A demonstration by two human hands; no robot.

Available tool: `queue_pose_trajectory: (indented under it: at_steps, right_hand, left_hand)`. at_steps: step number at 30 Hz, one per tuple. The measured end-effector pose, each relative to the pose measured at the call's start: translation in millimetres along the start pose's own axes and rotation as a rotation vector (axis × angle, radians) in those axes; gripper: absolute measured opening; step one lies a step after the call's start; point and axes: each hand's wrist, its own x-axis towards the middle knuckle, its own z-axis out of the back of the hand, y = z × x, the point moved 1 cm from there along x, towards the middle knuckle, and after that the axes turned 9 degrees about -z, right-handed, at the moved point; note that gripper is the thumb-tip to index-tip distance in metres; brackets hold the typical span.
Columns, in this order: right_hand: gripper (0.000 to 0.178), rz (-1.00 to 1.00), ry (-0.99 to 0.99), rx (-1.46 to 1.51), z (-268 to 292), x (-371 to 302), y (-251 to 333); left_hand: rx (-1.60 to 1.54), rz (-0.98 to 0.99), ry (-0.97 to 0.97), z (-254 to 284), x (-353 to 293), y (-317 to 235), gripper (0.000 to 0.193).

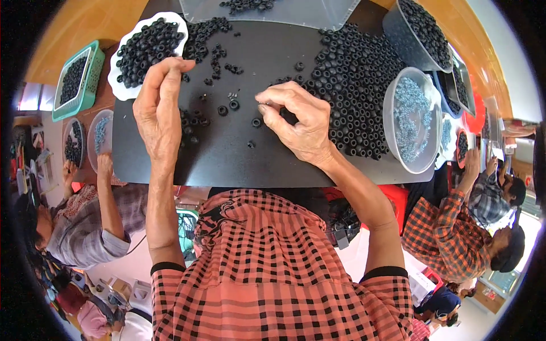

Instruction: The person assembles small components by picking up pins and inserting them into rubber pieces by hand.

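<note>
The room is busy, and from where I stand I see a dark tabletop with people sitting on both sides. A few loose black rings lie in the middle of it, between the two hands. Just behind them sit some tiny pale bits, too small for me to name.

The right hand is bent over, with its thumb and finger tips close together and only a narrow gap between them. I cannot tell if something tiny is in there. The left hand is up by the edge of a wavy white plate full of black rings. Its thumb and finger are pinched close too, and I cannot tell if they hold anything.

To do this well, I think soft finger tips are best, taking one ring at a time. Round things like these could roll off if bumped. Keeping the wrists up should help, so no sleeve or arm sweeps the small bits away.

Farther right is a big pile of the same rings, near enough for the right arm to knock. Past it stand a clear bowl with blue bits and a deep tub of black ones. A clear tray is at the back.
</note>
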Motion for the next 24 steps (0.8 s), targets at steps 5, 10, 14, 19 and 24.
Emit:
queue_pose_trajectory:
  at_steps: [5, 10, 14, 19, 24]
  right_hand:
    - [0.022, 0.034, 0.025, -0.023, -2.6, 0.6, 1.0]
    - [0.024, -0.018, 0.019, -0.028, -2.0, 0.3, 1.9]
    - [0.024, 0.008, 0.036, -0.067, -1.2, 1.1, 3.8]
    - [0.024, 0.025, 0.051, -0.083, -4.9, 0.3, 2.2]
    - [0.023, 0.016, 0.027, -0.087, -4.8, 0.1, 1.4]
  left_hand:
    - [0.329, -0.233, 0.312, 17.6, -20.2, -7.2, 0.015]
    - [0.431, -0.272, 0.468, 41.0, -41.9, -17.7, 0.023]
    - [0.555, -0.224, 0.516, 55.9, -58.3, -21.2, 0.027]
    - [0.464, -0.158, 0.477, 58.3, -71.3, -14.2, 0.025]
    - [0.593, -0.201, 0.573, 41.7, -69.3, -18.8, 0.028]
